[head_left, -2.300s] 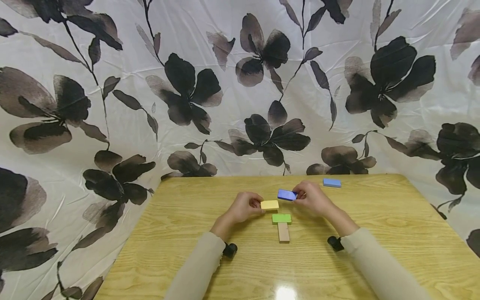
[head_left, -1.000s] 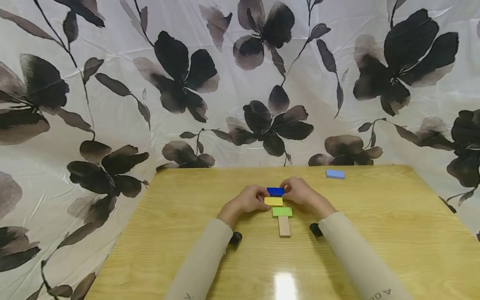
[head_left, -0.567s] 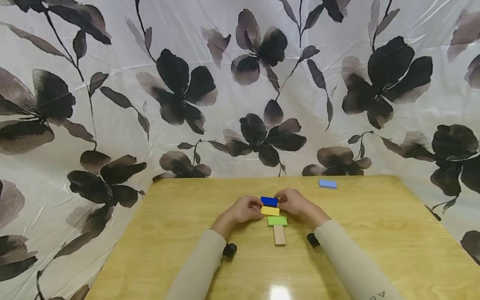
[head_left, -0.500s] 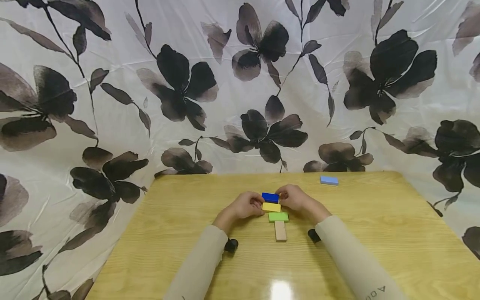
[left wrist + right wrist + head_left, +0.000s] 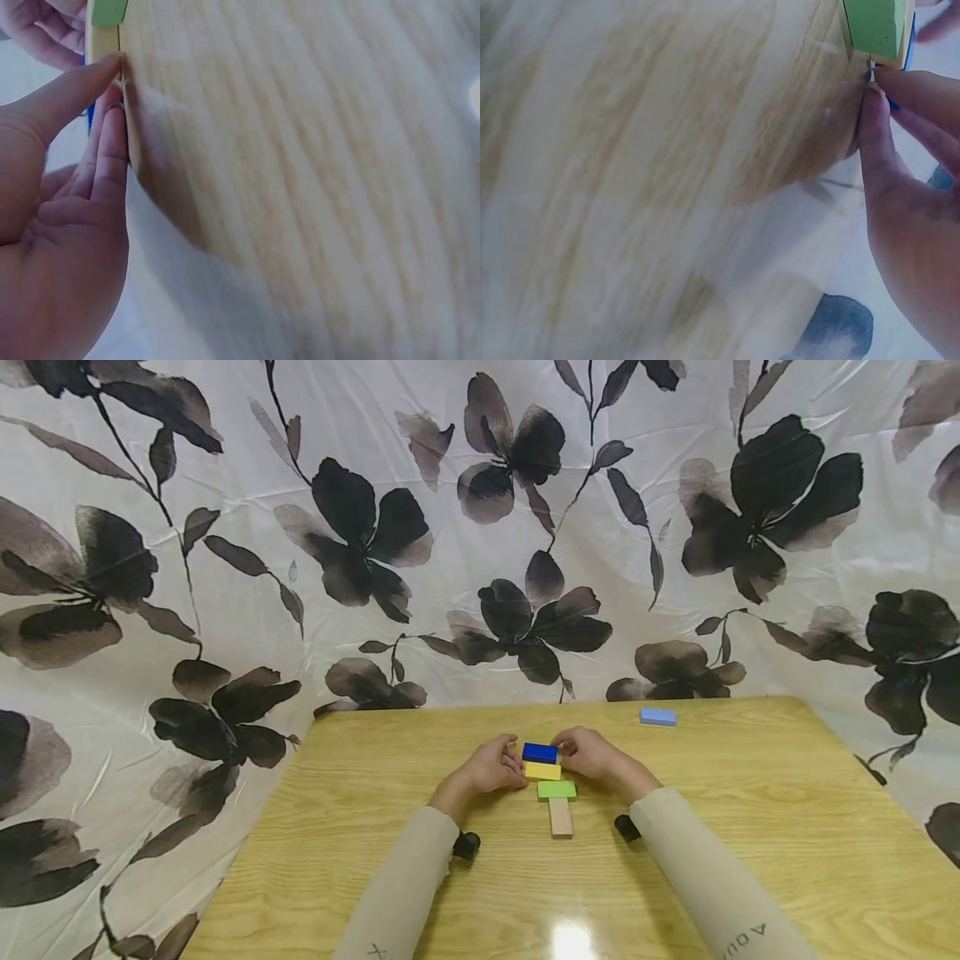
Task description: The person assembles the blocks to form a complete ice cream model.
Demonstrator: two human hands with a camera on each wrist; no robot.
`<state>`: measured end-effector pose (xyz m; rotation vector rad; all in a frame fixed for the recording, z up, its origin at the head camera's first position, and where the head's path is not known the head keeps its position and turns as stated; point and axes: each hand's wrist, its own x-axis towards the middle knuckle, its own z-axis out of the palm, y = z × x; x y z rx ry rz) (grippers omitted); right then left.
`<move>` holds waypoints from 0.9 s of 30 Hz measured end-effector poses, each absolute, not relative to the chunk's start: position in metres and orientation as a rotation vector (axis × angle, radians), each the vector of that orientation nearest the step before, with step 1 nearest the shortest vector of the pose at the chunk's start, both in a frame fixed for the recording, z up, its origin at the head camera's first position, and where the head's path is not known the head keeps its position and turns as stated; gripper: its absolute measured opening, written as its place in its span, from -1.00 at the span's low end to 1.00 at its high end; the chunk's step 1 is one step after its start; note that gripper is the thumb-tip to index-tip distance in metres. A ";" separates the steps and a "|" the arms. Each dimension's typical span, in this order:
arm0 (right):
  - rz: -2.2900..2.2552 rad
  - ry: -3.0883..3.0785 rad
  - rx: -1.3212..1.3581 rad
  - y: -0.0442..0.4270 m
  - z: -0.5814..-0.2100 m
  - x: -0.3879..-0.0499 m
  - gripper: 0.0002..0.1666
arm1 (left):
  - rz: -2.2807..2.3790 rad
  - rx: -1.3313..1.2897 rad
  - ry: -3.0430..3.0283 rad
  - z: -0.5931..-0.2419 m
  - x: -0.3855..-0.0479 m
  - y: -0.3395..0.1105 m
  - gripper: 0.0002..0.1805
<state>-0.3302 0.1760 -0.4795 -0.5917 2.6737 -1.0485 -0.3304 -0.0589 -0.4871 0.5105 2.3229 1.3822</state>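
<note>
The blue block (image 5: 540, 752) lies directly behind the yellow block (image 5: 542, 771) in the head view. In front is the green block (image 5: 557, 791), over the far end of a plain wooden block (image 5: 560, 818). My left hand (image 5: 487, 770) has its fingertips beside the left ends of blue and yellow, its index finger raised. My right hand (image 5: 592, 755) has fingertips against or just beside the right end of the blue block, thumb near yellow's right end. In the left wrist view my left hand (image 5: 71, 180) has extended fingers by the yellow edge; exact contact is partly hidden.
A light blue block (image 5: 657, 717) lies near the back edge of the wooden table (image 5: 337, 827), right of centre. Behind the table hangs a floral cloth (image 5: 450, 568). Black wrist cameras (image 5: 467, 846) sit below both wrists.
The blue block, held by my right hand before, has moved left and down behind the yellow one. My left fingers have loosened from the yellow block, and the index finger has lifted.
</note>
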 end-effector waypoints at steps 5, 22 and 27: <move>-1.097 2.601 -0.615 0.177 -0.484 -0.331 -0.54 | 1.379 0.499 2.291 -0.487 -0.330 -0.059 -0.18; -1.200 2.568 -0.632 0.184 -0.484 -0.326 -0.50 | 1.281 0.533 2.361 -0.485 -0.327 -0.051 -0.26; -1.207 2.576 -0.610 0.186 -0.483 -0.326 -0.49 | 1.271 0.540 2.365 -0.482 -0.327 -0.050 -0.37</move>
